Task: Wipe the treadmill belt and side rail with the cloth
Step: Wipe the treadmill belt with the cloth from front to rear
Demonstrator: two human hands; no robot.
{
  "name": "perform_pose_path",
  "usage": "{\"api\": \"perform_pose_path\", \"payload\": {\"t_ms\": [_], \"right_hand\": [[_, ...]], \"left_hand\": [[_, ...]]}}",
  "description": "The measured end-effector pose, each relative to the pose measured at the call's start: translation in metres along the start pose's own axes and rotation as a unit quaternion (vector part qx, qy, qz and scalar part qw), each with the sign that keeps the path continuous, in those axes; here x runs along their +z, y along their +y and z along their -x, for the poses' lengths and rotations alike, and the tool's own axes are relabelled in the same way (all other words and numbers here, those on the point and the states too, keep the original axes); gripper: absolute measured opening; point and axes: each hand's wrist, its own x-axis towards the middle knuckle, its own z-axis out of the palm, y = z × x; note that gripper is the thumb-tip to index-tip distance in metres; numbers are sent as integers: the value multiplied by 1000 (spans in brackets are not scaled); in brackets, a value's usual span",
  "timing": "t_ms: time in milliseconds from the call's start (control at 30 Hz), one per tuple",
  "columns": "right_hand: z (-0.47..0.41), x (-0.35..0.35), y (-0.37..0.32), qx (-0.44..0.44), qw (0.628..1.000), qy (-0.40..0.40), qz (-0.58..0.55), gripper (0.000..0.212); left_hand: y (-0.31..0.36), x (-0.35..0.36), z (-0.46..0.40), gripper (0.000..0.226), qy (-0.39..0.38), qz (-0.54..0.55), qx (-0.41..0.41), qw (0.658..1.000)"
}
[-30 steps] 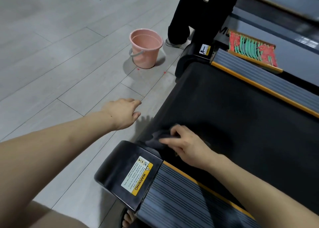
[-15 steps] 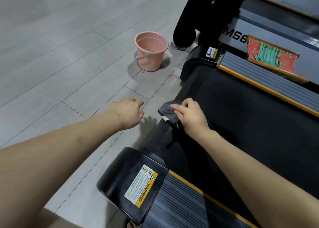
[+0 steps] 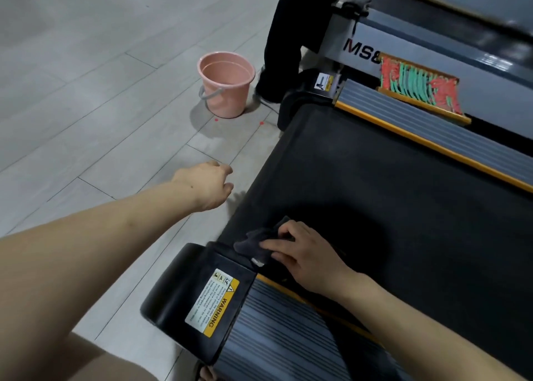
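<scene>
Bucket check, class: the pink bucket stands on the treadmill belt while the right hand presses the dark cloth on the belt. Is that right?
Not quite. The head view shows the pink bucket standing on the grey floor, beside the treadmill belt, not on it. The right hand does press the dark cloth on the belt.

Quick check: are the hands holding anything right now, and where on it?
The right hand presses the dark cloth onto the treadmill belt, fingers lying over the cloth's right part. The left hand holds nothing, hanging over the floor.
</scene>
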Motion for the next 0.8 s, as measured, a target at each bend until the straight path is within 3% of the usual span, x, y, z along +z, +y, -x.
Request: {"api": "perform_pose_path", "payload": {"t_ms": [333, 600, 700, 800], "right_hand": [[89, -32, 26, 90, 995, -17, -48, 28], [179, -100, -9, 189, 959, 159, -140, 32], [211, -108, -23, 205, 942, 206, -167, 42], [230, -107, -38, 177, 936, 276, -132, 42]], "left_hand": [[88, 10, 43, 45, 32, -17, 118, 992], [126, 10, 114, 42, 53, -47, 188, 980], [144, 12, 144, 41, 56, 99, 160, 981], [184, 28, 182, 32, 90, 299, 144, 939]]}}
